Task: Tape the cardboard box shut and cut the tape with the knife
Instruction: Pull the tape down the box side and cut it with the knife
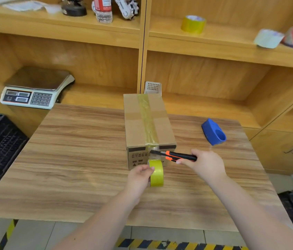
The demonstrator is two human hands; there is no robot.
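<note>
At the brown cardboard box's near face, the left hand grips the yellow-green tape roll, which should stay taut; the right hand, closed round the black-and-orange utility knife, should slice cleanly across.

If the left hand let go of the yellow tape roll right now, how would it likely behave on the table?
The yellow tape roll stands on its curved edge on the table, so it would probably roll or topple. The strip running up to the cardboard box looks uncut, which may tether it. Its glossy face suggests slipperiness.

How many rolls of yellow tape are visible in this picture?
2. One yellow tape roll is in the left hand before the cardboard box; another stands on the upper shelf.
</note>
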